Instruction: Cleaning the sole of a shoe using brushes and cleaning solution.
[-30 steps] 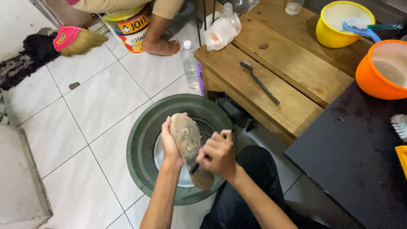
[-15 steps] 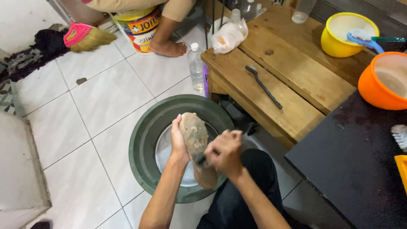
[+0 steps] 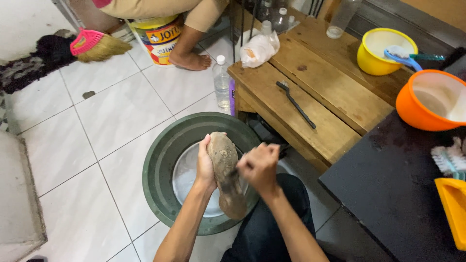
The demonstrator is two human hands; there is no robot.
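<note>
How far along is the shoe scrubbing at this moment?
Done: water sits in the green basin. In hand: the left hand holds the shoe sole-up over it; the right hand is fisted against the sole, its tool hidden. Left: the sole looks brown and dirty all over.

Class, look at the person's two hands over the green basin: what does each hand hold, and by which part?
The left hand grips the muddy shoe along its side, sole up. The right hand is closed against the sole; what it holds is hidden.
</note>
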